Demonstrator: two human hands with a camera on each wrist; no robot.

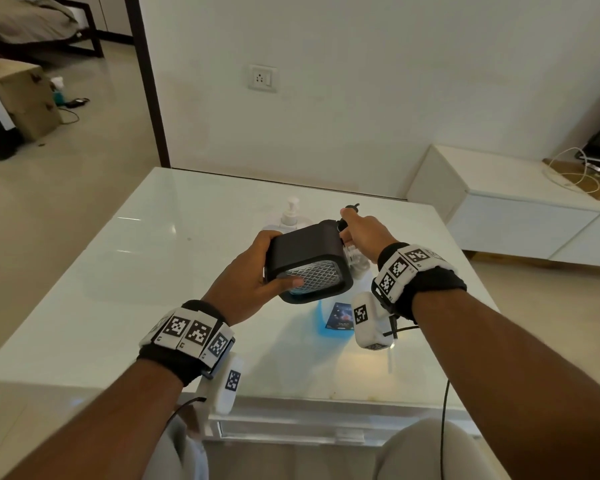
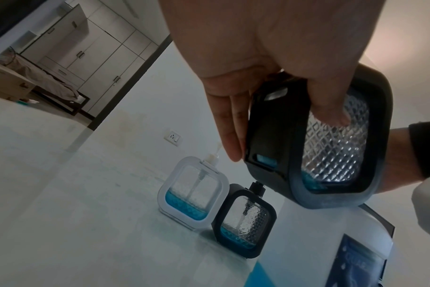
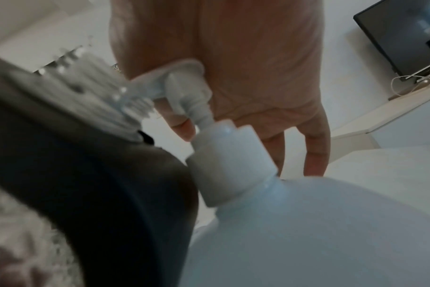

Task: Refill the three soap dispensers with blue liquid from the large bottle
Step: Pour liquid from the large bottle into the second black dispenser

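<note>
Hands meet mid-frame above the table [image 1: 146, 258] — left hand [image 1: 246, 278] fingers wrapped round a tilted black dispenser [image 1: 309, 265], right hand [image 1: 362, 233] fingers pinching its pump top [image 1: 350, 207]; large bottle [image 1: 336, 317] stands just below.

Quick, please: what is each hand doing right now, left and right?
Left hand: grips the black dispenser, lifted and tilted.
Right hand: at the dispenser's top, pinching its black pump.

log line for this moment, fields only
left hand: holds black dispenser tilted | right hand: at its pump | large bottle: on table
</note>
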